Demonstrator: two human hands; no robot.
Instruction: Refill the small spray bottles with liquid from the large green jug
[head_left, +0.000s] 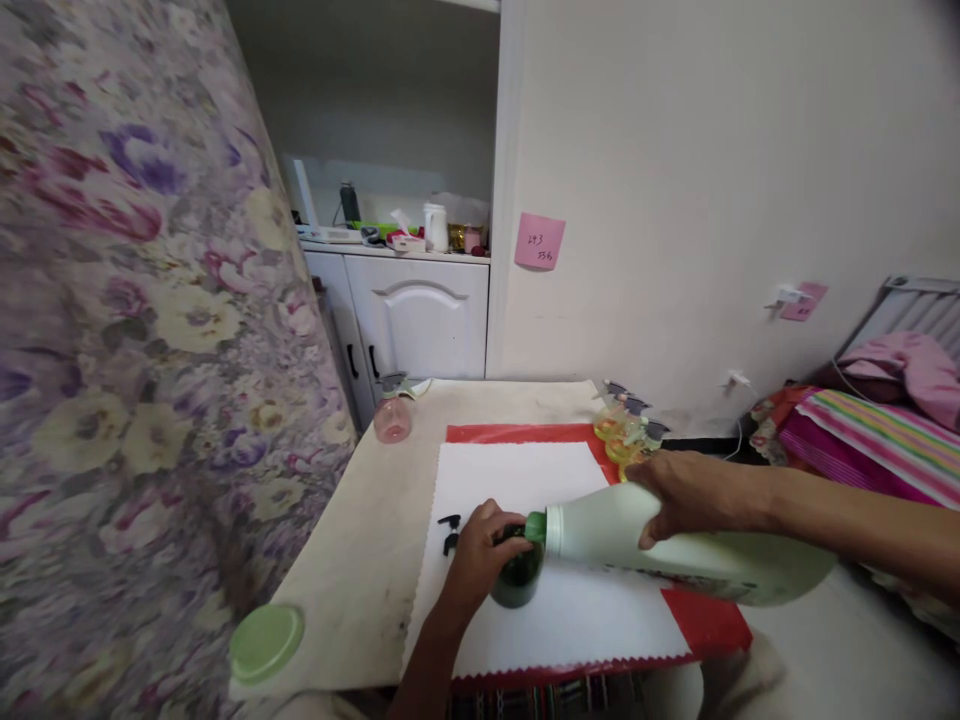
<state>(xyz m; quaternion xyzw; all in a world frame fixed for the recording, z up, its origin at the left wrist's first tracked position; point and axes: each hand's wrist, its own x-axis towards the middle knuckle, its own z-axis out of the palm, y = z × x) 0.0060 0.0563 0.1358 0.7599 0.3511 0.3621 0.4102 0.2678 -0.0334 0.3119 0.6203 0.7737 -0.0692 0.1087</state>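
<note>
My right hand (671,490) is closed round a large pale green bottle (600,525), tipped almost level with its neck pointing left. Its green spout (535,527) meets the mouth of a small dark green bottle (517,580). Around the top of that small bottle, my left hand (487,545) is closed, steadying it upright on a white sheet (502,475). Black pump heads (450,535) lie just left of my left hand. Whether liquid is flowing cannot be seen.
A pink spray bottle (392,418) stands at the table's far left. Several yellow spray bottles (619,435) cluster at the far right. A green round lid (266,642) lies at the near left corner. A floral curtain (172,330) hangs along the left side.
</note>
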